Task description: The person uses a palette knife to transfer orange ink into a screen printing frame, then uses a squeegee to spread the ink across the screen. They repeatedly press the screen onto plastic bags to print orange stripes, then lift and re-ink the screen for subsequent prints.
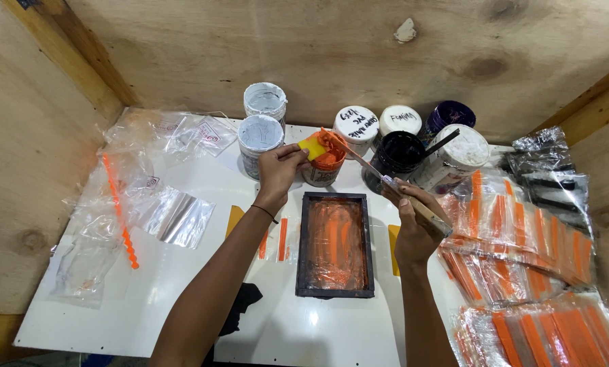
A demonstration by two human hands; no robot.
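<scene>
Seven paint jars are standing along the white bench (182, 299). The left hand (277, 171) is grasping a yellow scraper (312, 147) over the orange paint jar (323, 167), while the right hand (413, 228) is gripping a spatula (372, 168) reaching that jar. One dark printing frame (336, 245) is lying just below, with piles of orange-striped packets (522, 251) crowding the right.

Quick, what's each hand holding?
Left hand: closed on a yellow scraper.
Right hand: closed on a palette knife.
</scene>
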